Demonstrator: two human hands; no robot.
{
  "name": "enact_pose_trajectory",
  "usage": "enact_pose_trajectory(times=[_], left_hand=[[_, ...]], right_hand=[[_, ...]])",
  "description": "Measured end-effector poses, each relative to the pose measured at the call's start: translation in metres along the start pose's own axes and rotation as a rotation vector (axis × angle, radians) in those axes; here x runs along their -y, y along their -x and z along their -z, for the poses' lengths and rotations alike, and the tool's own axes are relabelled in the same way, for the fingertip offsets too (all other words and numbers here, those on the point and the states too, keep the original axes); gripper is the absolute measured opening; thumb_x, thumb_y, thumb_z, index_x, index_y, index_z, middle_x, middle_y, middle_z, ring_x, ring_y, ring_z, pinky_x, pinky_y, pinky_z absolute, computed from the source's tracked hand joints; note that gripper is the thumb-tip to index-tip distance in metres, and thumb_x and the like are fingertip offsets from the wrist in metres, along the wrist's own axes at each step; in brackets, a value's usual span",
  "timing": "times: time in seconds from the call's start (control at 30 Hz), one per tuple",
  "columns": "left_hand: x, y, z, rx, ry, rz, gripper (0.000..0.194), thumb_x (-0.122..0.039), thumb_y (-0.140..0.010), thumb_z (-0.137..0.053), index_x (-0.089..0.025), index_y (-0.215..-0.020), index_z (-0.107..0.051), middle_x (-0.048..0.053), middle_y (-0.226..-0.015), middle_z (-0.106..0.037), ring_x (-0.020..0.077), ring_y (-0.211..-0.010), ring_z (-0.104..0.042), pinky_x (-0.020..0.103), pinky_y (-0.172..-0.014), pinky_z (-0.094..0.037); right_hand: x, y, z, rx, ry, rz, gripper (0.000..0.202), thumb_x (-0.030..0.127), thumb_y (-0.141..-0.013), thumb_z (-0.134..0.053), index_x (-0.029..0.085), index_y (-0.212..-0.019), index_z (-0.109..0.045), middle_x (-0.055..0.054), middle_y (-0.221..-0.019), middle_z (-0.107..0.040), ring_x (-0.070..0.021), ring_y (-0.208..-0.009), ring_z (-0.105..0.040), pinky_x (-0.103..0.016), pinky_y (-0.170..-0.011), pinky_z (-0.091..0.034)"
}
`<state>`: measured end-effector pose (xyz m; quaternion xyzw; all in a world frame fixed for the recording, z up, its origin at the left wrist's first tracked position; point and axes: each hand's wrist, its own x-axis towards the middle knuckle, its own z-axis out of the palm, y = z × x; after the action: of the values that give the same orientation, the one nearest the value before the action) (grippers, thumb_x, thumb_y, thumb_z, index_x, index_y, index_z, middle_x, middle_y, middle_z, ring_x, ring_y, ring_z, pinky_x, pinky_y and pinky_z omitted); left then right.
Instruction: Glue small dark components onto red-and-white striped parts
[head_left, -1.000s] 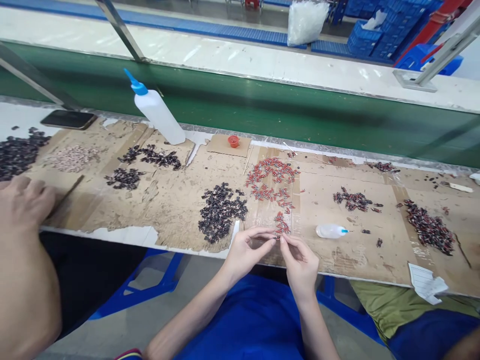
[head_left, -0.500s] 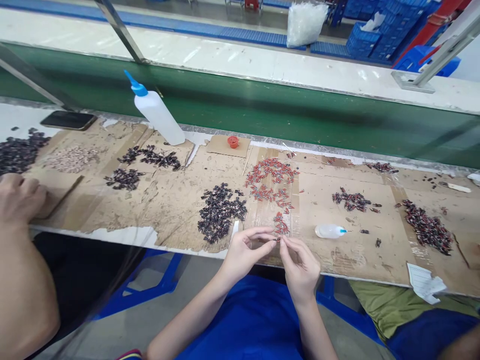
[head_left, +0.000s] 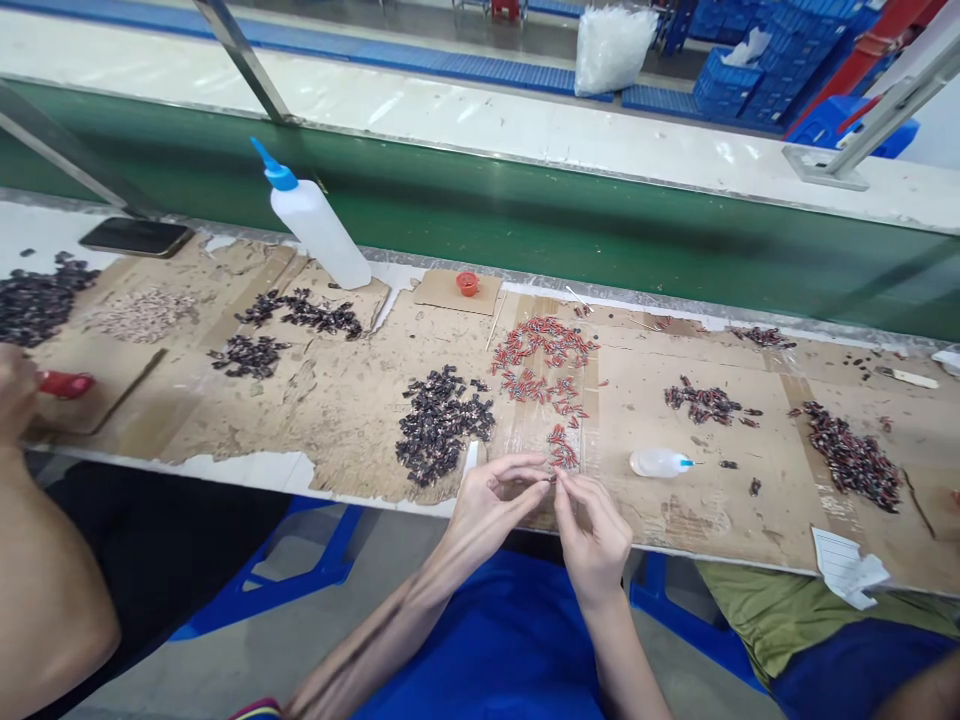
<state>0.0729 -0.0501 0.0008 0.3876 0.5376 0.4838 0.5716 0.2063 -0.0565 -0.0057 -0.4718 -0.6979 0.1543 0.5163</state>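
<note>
My left hand (head_left: pixel 489 508) is pinched at the bench's front edge, its fingertips meeting those of my right hand (head_left: pixel 598 532). Between them is a small dark part (head_left: pixel 553 479), mostly hidden by the fingers. Just beyond the fingertips lies a spread of small red-and-metal pieces (head_left: pixel 540 345). Left of my hands is a heap of small black parts (head_left: pixel 442 425). A small squeeze bottle (head_left: pixel 660 462) with a blue needle tip lies on its side to the right of my right hand.
Cardboard (head_left: pixel 352 390) covers the bench. A tall white bottle (head_left: pixel 321 235) with a blue nozzle leans at the back, near a red cup (head_left: pixel 467 284). Assembled-looking red-and-black parts (head_left: pixel 855 460) are heaped at right. At far left, a co-worker's hand (head_left: pixel 13 390) is beside a red object (head_left: pixel 66 384).
My right hand has shifted slightly left, with the fingertips still together. The co-worker's hand has moved left, and a red object now shows beside it.
</note>
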Motion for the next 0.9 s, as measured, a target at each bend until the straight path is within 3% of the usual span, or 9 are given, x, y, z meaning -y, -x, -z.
enact_pose_trajectory(times=[0.13,0.33,0.47,0.53,0.6,0.67,0.73,0.8,0.9], left_hand=[[0.001,-0.001,-0.001,0.013,0.014,0.013,0.029,-0.028,-0.067,-0.076,-0.014,-0.09,-0.067,0.006,-0.077,-0.076,0.02,-0.074,-0.072,0.031,-0.075,-0.058],[0.004,-0.003,-0.017,0.134,0.021,-0.028,0.028,-0.03,-0.074,-0.072,-0.016,-0.095,-0.059,0.005,-0.079,-0.076,0.0184,-0.078,-0.071,0.03,-0.079,-0.055],[0.005,-0.012,-0.016,0.272,-0.209,-0.196,0.036,-0.026,-0.079,-0.069,-0.02,-0.113,-0.057,0.007,-0.099,-0.075,0.0201,-0.097,-0.069,0.034,-0.094,-0.049],[0.007,-0.021,-0.003,0.202,-0.402,-0.352,0.026,-0.024,-0.085,-0.062,-0.02,-0.111,-0.061,0.008,-0.106,-0.072,0.0209,-0.102,-0.066,0.037,-0.094,-0.048],[0.009,-0.033,0.015,0.027,-0.624,-0.499,0.017,-0.02,-0.089,-0.054,-0.02,-0.102,-0.066,0.008,-0.103,-0.073,0.0224,-0.101,-0.063,0.04,-0.093,-0.048],[0.01,-0.046,0.033,-0.141,-0.825,-0.548,0.02,-0.015,-0.09,-0.05,-0.02,-0.099,-0.067,0.008,-0.101,-0.073,0.024,-0.1,-0.06,0.042,-0.092,-0.046],[0.008,-0.057,0.047,-0.22,-0.992,-0.536,0.02,-0.015,-0.091,-0.05,-0.019,-0.099,-0.068,0.007,-0.1,-0.073,0.0254,-0.1,-0.057,0.042,-0.088,-0.045],[0.004,-0.065,0.054,-0.239,-1.136,-0.501,0.018,-0.018,-0.091,-0.052,-0.02,-0.096,-0.069,0.007,-0.096,-0.073,0.0266,-0.096,-0.055,0.041,-0.083,-0.043],[0.0,-0.074,0.055,-0.222,-1.292,-0.46,0.016,-0.022,-0.09,-0.054,-0.02,-0.088,-0.07,0.008,-0.086,-0.072,0.0281,-0.089,-0.053,0.04,-0.077,-0.04]], right_hand=[[-0.002,0.001,0.003,0.043,-0.054,-0.086,0.018,0.009,-0.084,-0.061,0.019,-0.096,-0.071,-0.007,-0.088,-0.075,-0.018,-0.081,-0.071,-0.032,-0.075,-0.06],[-0.011,0.01,0.017,-0.005,-0.16,-0.394,0.012,0.022,-0.082,-0.065,0.018,-0.09,-0.073,-0.009,-0.088,-0.075,-0.0207,-0.079,-0.072,-0.034,-0.074,-0.061],[-0.026,0.013,0.042,-0.236,-0.061,-0.569,0.019,0.033,-0.076,-0.071,0.016,-0.084,-0.072,-0.009,-0.08,-0.075,-0.0216,-0.071,-0.072,-0.035,-0.071,-0.061],[-0.039,0.011,0.056,-0.428,0.034,-0.617,0.027,0.038,-0.075,-0.072,0.014,-0.085,-0.072,-0.011,-0.083,-0.075,-0.0229,-0.074,-0.072,-0.038,-0.076,-0.06],[-0.053,0.008,0.069,-0.528,0.106,-0.61,0.037,0.043,-0.075,-0.07,0.012,-0.096,-0.071,-0.016,-0.101,-0.073,-0.0266,-0.09,-0.071,-0.044,-0.087,-0.057],[-0.067,0.005,0.076,-0.476,0.15,-0.601,0.049,0.046,-0.074,-0.07,0.01,-0.108,-0.068,-0.019,-0.116,-0.067,-0.0294,-0.102,-0.067,-0.048,-0.092,-0.053],[-0.078,0.002,0.076,-0.327,0.186,-0.573,0.058,0.047,-0.073,-0.07,0.012,-0.119,-0.062,-0.018,-0.122,-0.064,-0.0298,-0.108,-0.064,-0.051,-0.097,-0.049],[-0.084,-0.001,0.071,-0.185,0.263,-0.487,0.06,0.048,-0.072,-0.071,0.014,-0.121,-0.061,-0.015,-0.119,-0.065,-0.0304,-0.114,-0.059,-0.053,-0.101,-0.044],[-0.089,-0.006,0.062,-0.07,0.357,-0.308,0.043,0.048,-0.077,-0.067,0.018,-0.108,-0.067,-0.013,-0.107,-0.068,-0.0312,-0.12,-0.051,-0.055,-0.102,-0.04]])
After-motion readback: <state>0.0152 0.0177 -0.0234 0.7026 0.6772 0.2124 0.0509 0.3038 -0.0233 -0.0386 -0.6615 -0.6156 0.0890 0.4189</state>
